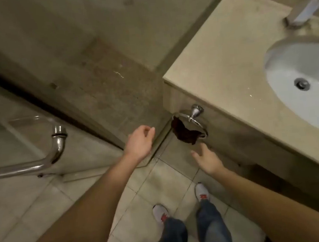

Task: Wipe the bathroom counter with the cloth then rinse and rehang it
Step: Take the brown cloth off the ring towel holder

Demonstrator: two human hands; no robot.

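While the dark cloth [185,133] is hanging bunched through the chrome towel ring [196,121] on the end face of the beige counter [216,55], the person is standing on the tiled floor [46,211] with both arms stretching forward. Left hand [140,142] is hovering left of the cloth, apart from it, fingers loosely curled, gripping nothing. Right hand [206,158] is hovering just beneath the cloth, fingers straight and spread, holding nothing; white sink [296,63] and faucet [304,10] are sitting at right.
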